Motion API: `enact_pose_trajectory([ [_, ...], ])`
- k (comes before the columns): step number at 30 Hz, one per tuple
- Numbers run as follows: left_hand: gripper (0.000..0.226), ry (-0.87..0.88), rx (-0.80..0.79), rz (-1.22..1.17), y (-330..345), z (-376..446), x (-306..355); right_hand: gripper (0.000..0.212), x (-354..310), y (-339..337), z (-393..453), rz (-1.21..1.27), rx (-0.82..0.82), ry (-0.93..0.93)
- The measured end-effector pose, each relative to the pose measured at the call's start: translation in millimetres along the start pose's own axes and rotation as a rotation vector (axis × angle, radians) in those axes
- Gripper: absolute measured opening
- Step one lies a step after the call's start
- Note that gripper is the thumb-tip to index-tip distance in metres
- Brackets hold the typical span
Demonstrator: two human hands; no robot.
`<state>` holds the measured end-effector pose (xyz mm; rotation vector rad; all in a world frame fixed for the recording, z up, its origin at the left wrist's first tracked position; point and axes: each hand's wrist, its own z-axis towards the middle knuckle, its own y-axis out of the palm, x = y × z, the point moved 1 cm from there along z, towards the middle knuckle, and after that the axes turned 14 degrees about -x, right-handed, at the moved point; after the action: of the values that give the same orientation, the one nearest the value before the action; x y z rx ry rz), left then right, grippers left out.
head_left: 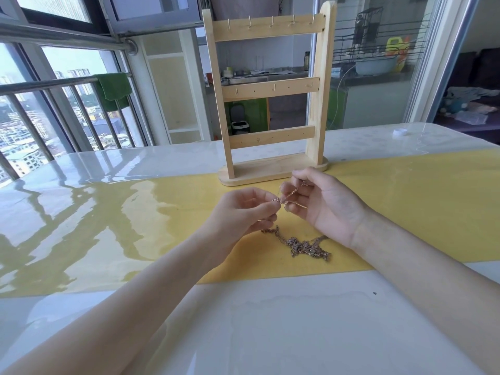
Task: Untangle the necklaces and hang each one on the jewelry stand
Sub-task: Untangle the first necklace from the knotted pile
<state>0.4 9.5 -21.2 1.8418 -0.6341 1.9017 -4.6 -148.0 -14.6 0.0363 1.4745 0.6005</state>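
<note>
Necklaces [303,243] lie tangled on the yellow strip [405,212] of a glossy white table [297,320], one chain lifted, pinched by the left hand [240,212] and right hand [322,204]. Just beyond stands the wooden jewelry stand [270,90], hooks bare. No writing is legible. Far left, a balcony railing [54,85] with a green towel [113,89]

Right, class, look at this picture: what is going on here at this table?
A person is untangling necklaces. The left hand and right hand each pinch a stretch of thin chain held just above the table. The rest lies below in a tangled heap on the yellow mat. The wooden jewelry stand behind has nothing hanging on its hooks yet.
</note>
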Motion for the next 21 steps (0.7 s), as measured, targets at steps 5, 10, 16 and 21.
enact_pose_trajectory([
  [5, 0.009, -0.016, 0.018, 0.026, -1, 0, -1, 0.024, -2, 1, 0, 0.106, 0.07, 0.009],
  [10, 0.009, 0.025, 0.099, -0.015, -4, 1, -1, 0.017, 3, -1, -1, 0.098, 0.11, 0.099],
  [16, 0.01, 0.085, 0.249, -0.278, -11, 3, 4, 0.018, 4, -4, 0, 0.085, 0.137, 0.083],
  [21, 0.006, 0.1, 0.197, -0.618, -15, 4, 9, 0.018, 7, -2, 0, 0.053, 0.158, 0.023],
])
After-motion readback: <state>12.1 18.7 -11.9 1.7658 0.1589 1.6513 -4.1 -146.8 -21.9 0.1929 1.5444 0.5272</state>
